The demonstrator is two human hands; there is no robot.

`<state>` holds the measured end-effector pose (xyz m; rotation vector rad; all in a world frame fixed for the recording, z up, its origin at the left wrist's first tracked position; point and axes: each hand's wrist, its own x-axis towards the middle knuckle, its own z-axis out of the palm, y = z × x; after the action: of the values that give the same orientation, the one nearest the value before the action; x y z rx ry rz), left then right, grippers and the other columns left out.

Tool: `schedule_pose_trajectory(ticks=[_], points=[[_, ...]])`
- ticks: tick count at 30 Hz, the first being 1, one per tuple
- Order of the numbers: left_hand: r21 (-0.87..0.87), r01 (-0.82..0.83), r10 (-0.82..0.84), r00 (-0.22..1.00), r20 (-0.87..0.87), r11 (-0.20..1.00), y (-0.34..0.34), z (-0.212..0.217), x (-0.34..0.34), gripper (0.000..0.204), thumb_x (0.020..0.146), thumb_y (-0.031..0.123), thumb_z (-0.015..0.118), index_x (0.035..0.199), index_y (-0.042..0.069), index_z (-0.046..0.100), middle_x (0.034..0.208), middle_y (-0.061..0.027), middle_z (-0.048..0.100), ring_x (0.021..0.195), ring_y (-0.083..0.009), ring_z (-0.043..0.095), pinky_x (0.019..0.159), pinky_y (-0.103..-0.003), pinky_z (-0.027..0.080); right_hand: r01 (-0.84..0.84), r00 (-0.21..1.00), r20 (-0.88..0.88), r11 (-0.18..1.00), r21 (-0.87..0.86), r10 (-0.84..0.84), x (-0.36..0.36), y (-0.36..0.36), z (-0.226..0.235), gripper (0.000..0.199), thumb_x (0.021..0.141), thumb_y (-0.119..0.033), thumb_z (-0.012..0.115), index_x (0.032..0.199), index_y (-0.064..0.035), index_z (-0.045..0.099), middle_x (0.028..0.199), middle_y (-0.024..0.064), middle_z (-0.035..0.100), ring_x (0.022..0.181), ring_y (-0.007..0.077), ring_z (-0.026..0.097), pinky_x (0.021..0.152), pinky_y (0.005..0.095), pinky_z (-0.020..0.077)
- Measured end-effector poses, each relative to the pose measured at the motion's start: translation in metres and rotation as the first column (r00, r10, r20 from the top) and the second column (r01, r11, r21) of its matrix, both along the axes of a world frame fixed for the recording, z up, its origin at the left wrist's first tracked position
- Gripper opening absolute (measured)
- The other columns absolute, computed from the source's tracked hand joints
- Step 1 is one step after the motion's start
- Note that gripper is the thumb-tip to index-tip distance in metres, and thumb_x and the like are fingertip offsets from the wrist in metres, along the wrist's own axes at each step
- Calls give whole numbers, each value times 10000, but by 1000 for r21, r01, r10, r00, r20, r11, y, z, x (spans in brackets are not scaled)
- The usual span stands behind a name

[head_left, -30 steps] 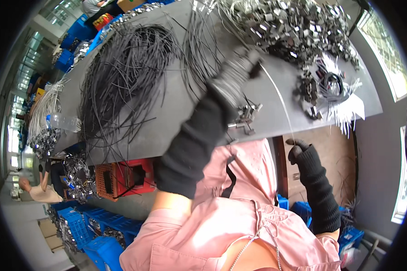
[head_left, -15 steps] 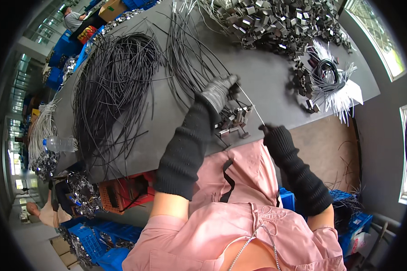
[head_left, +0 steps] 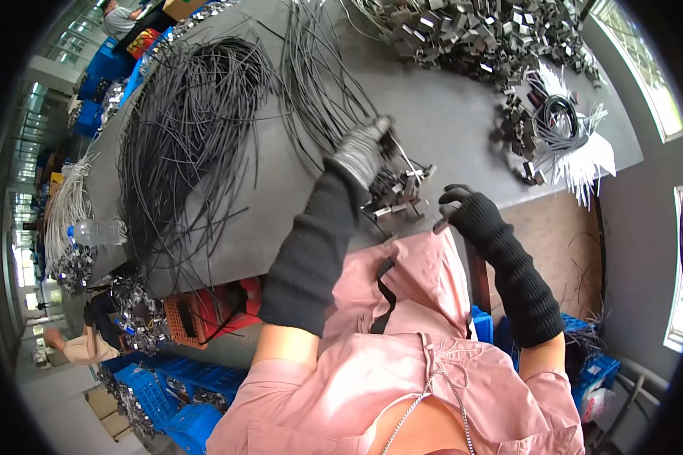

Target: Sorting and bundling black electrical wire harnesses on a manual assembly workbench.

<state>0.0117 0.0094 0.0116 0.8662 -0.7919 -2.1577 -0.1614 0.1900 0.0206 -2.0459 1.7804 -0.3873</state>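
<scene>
The left hand (head_left: 364,152) wears a grey knit glove. Its fingers curl around thin black wires (head_left: 322,98) and press down on a small bunch of shiny metal clips (head_left: 402,193) near the close edge of the grey surface (head_left: 463,121). The right hand (head_left: 467,212), in a fuzzy black glove, has bent fingers just touching the clips. Far off lies a big heap of metal clips (head_left: 463,34).

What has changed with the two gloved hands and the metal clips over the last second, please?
The left hand drew back from the far cables to the small clip cluster near the table edge. The right hand rose from below the edge to meet it. The cable bundle and the clip heap stayed put.
</scene>
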Motion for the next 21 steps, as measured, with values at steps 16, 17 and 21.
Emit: schedule_pose_trajectory(ticks=[16, 17, 21], points=[[-3, -20, 20, 986, 164, 1000, 20, 3, -6, 195, 871, 189, 551, 1009, 52, 567, 891, -33, 592, 771, -161, 569, 706, -311, 509, 252, -554, 770, 818, 518, -317, 61, 29, -19, 689, 871, -531, 390, 1401, -160, 155, 1430, 135, 188, 1299, 291, 231, 1052, 413, 195], [-39, 4, 5, 979, 206, 999, 22, 5, -4, 195, 870, 189, 553, 1008, 52, 569, 892, -29, 592, 770, -154, 566, 700, -303, 510, 300, -536, 785, 799, 521, -310, 59, 25, -17, 689, 874, -531, 382, 1401, -149, 156, 1432, 136, 187, 1311, 287, 209, 1061, 403, 174], [-45, 134, -112, 939, 326, 990, 44, 13, -1, 180, 867, 183, 551, 998, 64, 585, 889, -9, 585, 713, -112, 552, 642, -261, 510, 324, -402, 850, 815, 481, -341, 59, 4, -7, 731, 855, -557, 397, 1395, -113, 181, 1450, 136, 144, 1329, 284, 160, 1074, 406, 123]])
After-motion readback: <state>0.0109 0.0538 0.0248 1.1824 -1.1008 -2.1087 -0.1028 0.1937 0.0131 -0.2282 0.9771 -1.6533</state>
